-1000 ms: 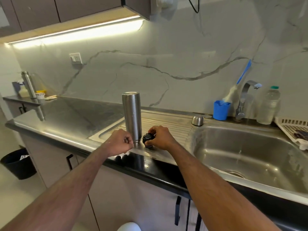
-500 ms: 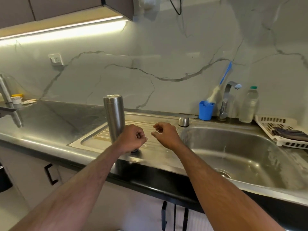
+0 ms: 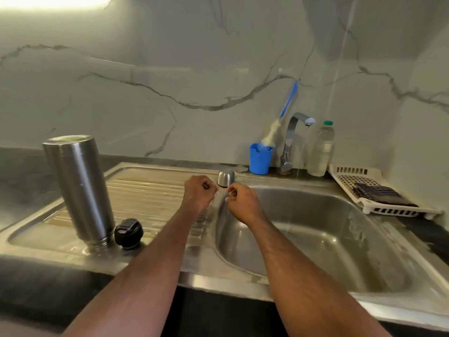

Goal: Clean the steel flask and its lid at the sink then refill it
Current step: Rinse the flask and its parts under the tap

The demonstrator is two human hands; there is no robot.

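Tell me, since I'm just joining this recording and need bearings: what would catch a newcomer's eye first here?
The tall steel flask stands mouth-down on the ribbed drainboard at left, its black lid right beside it. In the middle, both hands, left and right, hover curled and empty over the sink's near edge, just in front of a small steel cap. Behind, a thin stream runs from the tap, flanked by a blue cup and a plastic bottle.
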